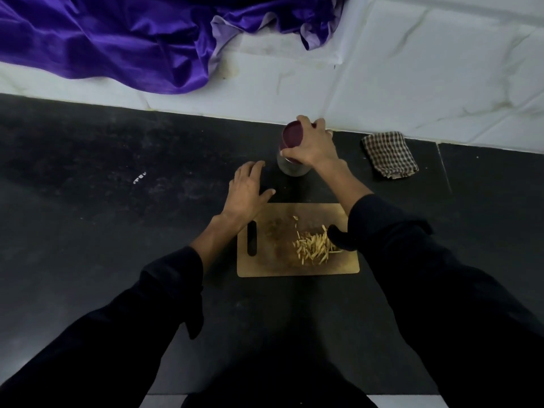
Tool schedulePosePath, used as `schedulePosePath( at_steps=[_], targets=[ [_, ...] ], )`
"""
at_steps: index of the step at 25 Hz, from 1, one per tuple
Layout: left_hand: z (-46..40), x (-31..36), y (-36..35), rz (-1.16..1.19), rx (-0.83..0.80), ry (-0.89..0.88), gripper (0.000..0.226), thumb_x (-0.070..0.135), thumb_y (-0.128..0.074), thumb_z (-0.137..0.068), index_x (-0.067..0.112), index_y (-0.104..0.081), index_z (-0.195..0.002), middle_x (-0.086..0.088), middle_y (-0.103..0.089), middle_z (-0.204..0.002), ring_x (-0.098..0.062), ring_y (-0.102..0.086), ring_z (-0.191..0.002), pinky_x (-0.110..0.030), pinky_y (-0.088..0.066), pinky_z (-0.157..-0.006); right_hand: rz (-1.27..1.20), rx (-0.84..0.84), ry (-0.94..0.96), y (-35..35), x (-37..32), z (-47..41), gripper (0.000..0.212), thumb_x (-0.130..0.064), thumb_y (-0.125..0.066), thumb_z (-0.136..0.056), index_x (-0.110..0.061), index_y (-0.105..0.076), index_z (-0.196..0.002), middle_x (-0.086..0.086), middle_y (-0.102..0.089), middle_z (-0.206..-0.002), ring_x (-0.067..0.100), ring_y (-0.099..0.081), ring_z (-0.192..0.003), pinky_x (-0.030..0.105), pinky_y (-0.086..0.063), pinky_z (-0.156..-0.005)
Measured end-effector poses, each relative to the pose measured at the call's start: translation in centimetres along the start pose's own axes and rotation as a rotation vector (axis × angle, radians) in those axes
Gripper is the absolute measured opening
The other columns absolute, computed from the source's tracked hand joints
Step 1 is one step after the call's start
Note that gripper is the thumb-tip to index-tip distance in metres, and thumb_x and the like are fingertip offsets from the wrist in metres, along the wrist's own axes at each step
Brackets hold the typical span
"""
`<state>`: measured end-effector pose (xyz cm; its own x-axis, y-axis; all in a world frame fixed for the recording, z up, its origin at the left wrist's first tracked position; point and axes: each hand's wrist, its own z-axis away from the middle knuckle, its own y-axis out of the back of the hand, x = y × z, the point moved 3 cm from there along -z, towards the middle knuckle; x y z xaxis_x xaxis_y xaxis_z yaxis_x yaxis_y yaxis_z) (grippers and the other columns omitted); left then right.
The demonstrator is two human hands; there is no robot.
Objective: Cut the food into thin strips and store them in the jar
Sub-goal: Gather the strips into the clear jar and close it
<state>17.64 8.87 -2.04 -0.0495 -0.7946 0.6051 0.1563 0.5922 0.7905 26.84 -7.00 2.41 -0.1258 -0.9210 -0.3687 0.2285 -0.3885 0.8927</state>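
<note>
Purple satin cloth lies bunched at the far left against the white marble-patterned tiled wall, well beyond the fingers of both hands. On the black stone counter, the left hand reaches forward, palm down, its fingers straight and loosely spread, holding nothing; its fingertips stop just short of the clear glass jar, to the jar's left. Nearer than that hand lies the tan rectangular wooden cutting board, long axis running left to right, with a dark slot handle at its left end. On the board's right half sits a heap of pale yellow thin food strips, most of them lying at a slant from near left to far right, partly hidden by the right sleeve. The jar stands upright beyond the board, close to the wall. The right hand is on its top, fingers curled round the dark red round lid, which looks tilted toward the left. What the jar contains cannot be told. To the right of these fingers, apart from the jar, rests a folded brown checked cloth.
</note>
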Motion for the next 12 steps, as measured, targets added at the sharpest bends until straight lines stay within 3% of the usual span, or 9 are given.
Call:
schedulePosePath(
  at_steps=[4, 7, 9, 12],
  targets=[
    [2.6, 0.6, 1.4, 0.066, 0.082, -0.023, 0.076, 0.035, -0.067, -0.085, 0.019, -0.026, -0.146, -0.008, -0.027, -0.150, -0.025, -0.025, -0.139, -0.047, -0.031, -0.112, -0.239, 0.124, 0.047, 1.6, 0.3, 3.4, 0.086, -0.042, -0.080, -0.075, -0.029, -0.032, -0.145, 0.010, -0.034, -0.139, 0.033, -0.040, -0.127, 0.043, -0.047, -0.100],
    [5.8, 1.5, 2.3, 0.399, 0.067, -0.019, 0.088, 0.051, -0.068, -0.080, 0.024, -0.019, -0.148, -0.005, -0.024, -0.152, -0.020, -0.028, -0.138, -0.038, -0.035, -0.108, -0.686, 0.117, 0.047, 2.7, 1.7, 8.8, 0.081, -0.040, -0.081, -0.075, -0.032, -0.036, -0.143, 0.007, -0.038, -0.140, 0.024, -0.046, -0.122, 0.036, -0.054, -0.091],
    [8.2, 2.3, 2.2, 0.722, -0.004, 0.039, 0.087, 0.062, -0.058, -0.079, 0.031, -0.016, -0.148, -0.002, -0.027, -0.151, -0.019, -0.035, -0.135, -0.039, -0.040, -0.104, -0.977, -0.059, -0.029, 2.1, 3.1, 12.8, 0.073, -0.036, -0.078, -0.080, -0.032, -0.038, -0.142, 0.007, -0.041, -0.142, 0.029, -0.050, -0.121, 0.041, -0.060, -0.080],
    [10.7, 3.3, 1.1, 1.006, -0.115, 0.150, 0.076, 0.065, -0.044, -0.081, 0.035, -0.019, -0.146, 0.001, -0.033, -0.143, -0.024, -0.043, -0.126, -0.044, -0.050, -0.093, -1.199, -0.363, -0.113, -0.1, 4.2, 18.1, 0.069, -0.036, -0.073, -0.081, -0.028, -0.040, -0.141, 0.012, -0.045, -0.139, 0.034, -0.054, -0.118, 0.045, -0.060, -0.079]
  ],
)
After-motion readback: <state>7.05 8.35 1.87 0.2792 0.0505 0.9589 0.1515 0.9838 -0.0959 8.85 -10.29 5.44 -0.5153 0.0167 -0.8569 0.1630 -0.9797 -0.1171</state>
